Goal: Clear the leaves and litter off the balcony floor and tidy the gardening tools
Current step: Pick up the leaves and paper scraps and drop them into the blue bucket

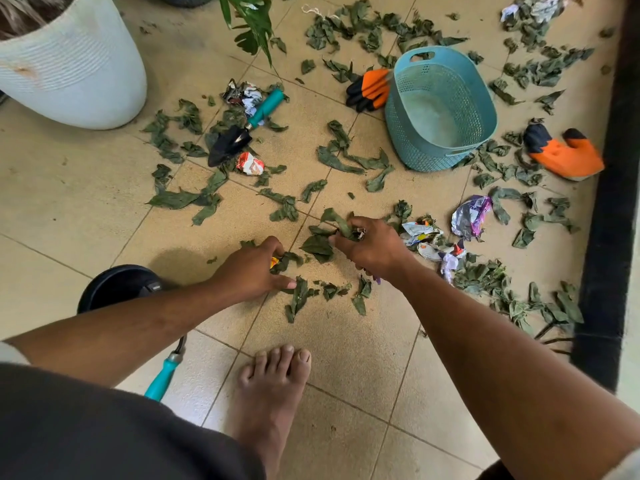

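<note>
Wilted green leaves (pixel 349 157) and crumpled wrappers (pixel 471 216) lie scattered over the tan tiled floor. My right hand (pixel 372 245) grips a bunch of leaves (pixel 332 230) just above the tiles. My left hand (pixel 254 271) is curled round leaves and a small yellow scrap (pixel 274 262) on the floor. A black trowel with a teal handle (pixel 242 129) lies among leaves at the back left. A second teal-handled tool (pixel 166 372) shows below my left forearm. One orange-and-black glove (pixel 370 88) lies left of the teal basket (pixel 485 95), another glove (pixel 564 154) to its right.
A large white planter (pixel 76 71) stands at the back left with a green plant (pixel 252 19) beside it. A black round pot (pixel 117 285) sits under my left forearm. A dark wall edge (pixel 613 202) runs along the right. My bare foot (pixel 273 386) stands on the near tiles.
</note>
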Motion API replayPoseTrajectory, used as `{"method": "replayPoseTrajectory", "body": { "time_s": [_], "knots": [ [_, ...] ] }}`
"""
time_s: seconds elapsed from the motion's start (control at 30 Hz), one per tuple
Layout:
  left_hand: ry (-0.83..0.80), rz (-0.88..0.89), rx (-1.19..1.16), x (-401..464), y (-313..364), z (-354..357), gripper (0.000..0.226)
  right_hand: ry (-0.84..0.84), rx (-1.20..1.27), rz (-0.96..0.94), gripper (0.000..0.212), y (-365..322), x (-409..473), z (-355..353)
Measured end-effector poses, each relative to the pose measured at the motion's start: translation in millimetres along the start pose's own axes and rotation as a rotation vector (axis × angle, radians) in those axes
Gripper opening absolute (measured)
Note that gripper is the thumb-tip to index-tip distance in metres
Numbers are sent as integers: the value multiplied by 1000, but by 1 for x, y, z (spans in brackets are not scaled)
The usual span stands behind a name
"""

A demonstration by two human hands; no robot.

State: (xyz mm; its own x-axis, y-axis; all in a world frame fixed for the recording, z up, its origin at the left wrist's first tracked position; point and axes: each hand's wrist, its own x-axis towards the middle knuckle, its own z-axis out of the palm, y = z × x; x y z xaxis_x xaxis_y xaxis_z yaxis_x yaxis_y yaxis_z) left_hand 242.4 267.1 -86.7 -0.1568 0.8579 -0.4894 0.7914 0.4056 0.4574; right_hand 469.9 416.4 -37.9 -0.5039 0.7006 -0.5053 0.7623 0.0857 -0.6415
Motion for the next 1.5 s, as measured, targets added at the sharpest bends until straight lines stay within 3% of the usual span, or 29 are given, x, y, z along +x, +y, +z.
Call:
{"method": "replayPoseTrajectory", "body": {
  "time_s": [0.07,0.17,0.27,0.5,0.63,0.73,0.77,0.9,1.03,1.13,1.2,1.3,1.4,1.5],
  "knots": [
    [17,32,72,5,-2,-1,62,-8,77,44,71,0,-2,-2],
    [1,52,112,9,-4,-1,48,0,161,55,77,-3,-9,-6],
    [-18,36,74,9,-5,1,39,62,108,112,96,-6,-14,-8],
    [100,-130,-221,8,6,-10,35,101,-45,120,35,23,5,-6],
    [104,-165,-356,13,13,-19,20,140,-78,99,24,24,9,0],
    [-21,-95,-355,12,19,-24,21,168,-134,33,10,23,7,11],
    [-76,-54,-316,11,20,-23,24,161,-155,3,9,23,7,16],
    [-189,66,-238,2,22,-16,23,94,-396,-133,67,19,11,42],
    [-203,273,-77,-3,22,-1,13,97,-577,-191,65,18,11,73],
    [-269,313,112,-5,17,15,23,179,-626,-277,46,24,10,82],
    [-307,303,238,-8,13,25,39,191,-618,-321,35,28,13,80],
    [-237,306,344,-9,8,39,55,196,-538,-272,40,32,16,73],
    [-122,360,413,-8,1,50,45,182,-288,-123,56,27,20,57],
    [-86,420,389,-7,-7,52,31,174,-3,-2,54,18,21,31]
  ]
}}
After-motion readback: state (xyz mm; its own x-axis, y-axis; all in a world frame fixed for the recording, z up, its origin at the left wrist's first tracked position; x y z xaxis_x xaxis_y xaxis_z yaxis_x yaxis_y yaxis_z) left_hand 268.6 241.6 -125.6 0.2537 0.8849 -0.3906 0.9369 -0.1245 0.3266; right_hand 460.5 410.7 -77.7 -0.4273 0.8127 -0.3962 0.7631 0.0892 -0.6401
